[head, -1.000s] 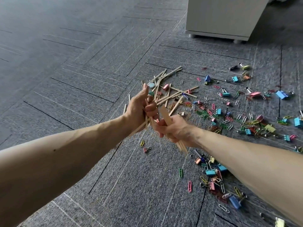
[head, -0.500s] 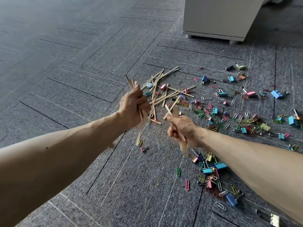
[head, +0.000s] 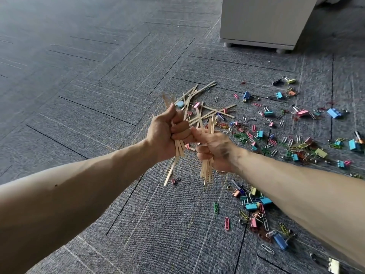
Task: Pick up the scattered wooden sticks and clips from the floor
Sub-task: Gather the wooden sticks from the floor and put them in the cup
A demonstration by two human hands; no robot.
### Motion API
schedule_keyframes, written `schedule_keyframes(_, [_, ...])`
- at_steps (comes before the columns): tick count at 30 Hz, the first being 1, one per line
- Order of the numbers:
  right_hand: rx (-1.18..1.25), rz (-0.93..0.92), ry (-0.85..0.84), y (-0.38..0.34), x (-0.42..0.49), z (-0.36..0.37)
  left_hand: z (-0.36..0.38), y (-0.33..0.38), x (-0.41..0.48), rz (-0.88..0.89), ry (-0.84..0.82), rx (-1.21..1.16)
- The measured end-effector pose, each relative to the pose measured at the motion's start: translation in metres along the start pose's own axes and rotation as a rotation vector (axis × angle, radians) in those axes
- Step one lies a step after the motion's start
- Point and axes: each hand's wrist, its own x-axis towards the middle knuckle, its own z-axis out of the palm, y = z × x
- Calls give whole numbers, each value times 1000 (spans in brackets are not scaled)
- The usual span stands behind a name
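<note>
The left hand [head: 166, 135] is clenched round one bundle of wooden sticks [head: 178, 152]; the right hand [head: 215, 149] is clenched round a second bundle [head: 206, 171]. Step in hand: stick gathering. Loose sticks [head: 205, 112] lie on the floor [head: 98, 115] just beyond, with clips [head: 296, 149] toward its right edge. The next move probably calls for merging the bundles to free one hand.

- Sticks [head: 205, 113]: pale tan wood.
- Carpet [head: 98, 86]: grey, fine ribbing, dark seams in herringbone blocks.
- Clips [head: 296, 147]: blue, pink, green, yellow, orange.
- Cabinet [head: 262, 18]: off-white.
</note>
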Motion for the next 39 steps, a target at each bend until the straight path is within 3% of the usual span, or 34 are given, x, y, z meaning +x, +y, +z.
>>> schedule_keyframes(4, [-32,-24,-37,5,-2,-1,2,14,1,113,84,-34])
schedule_keyframes(10, [-151,-20,-289,9,-9,14,7,11,4,182,173,-76])
schedule_keyframes(13, [-188,-4,-235,8,-7,17,7,12,4,182,196,-55])
schedule_keyframes(16, [-224,45,-222,8,-6,13,-10,31,6,242,355,50])
schedule_keyframes(20, [-219,100,-120,16,1,5,-48,61,-4,238,708,319])
schedule_keyframes(24, [-291,109,4,22,8,0,-101,65,-33,-125,942,955])
schedule_keyframes(26, [-339,106,27,25,11,1,-122,59,-45,-336,922,1286])
schedule_keyframes(28, [-383,108,30,28,14,4,-131,51,-49,-435,875,1431])
schedule_keyframes(34, [-369,194,53,32,14,6,-127,51,-20,-414,811,1568])
schedule_keyframes(39, [-651,135,204,34,19,-15,-127,34,3,-415,739,1747])
